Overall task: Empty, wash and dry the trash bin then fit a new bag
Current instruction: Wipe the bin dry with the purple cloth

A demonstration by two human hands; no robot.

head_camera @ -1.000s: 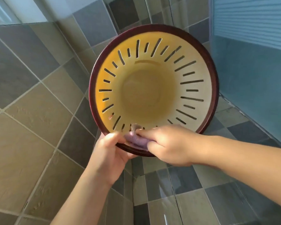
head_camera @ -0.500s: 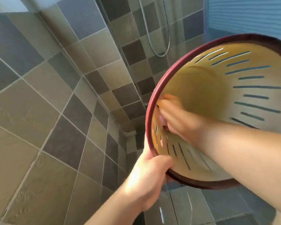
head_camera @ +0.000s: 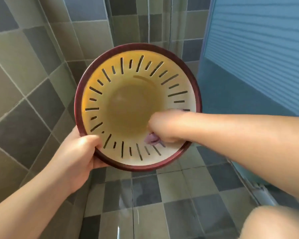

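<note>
The trash bin (head_camera: 110, 80) is round, cream-yellow inside with dark slits and a dark red rim. It is held up in the air with its mouth facing me. My left hand (head_camera: 79, 152) grips the rim at the lower left, thumb inside. My right hand (head_camera: 164, 126) is inside the bin at the lower right wall, curled round a small purple cloth (head_camera: 151, 138) that it presses against the slotted wall. The bin holds nothing else.
Grey and beige tiled walls (head_camera: 33, 83) stand left and behind the bin, with a tiled floor (head_camera: 145, 195) below. A blue slatted door or panel (head_camera: 257, 57) fills the right side. My knee (head_camera: 274, 221) shows at the bottom right.
The bin has swung back from the right to face me squarely. My right hand with the cloth has moved from the left inner wall to the lower right wall. My left hand still holds the rim.
</note>
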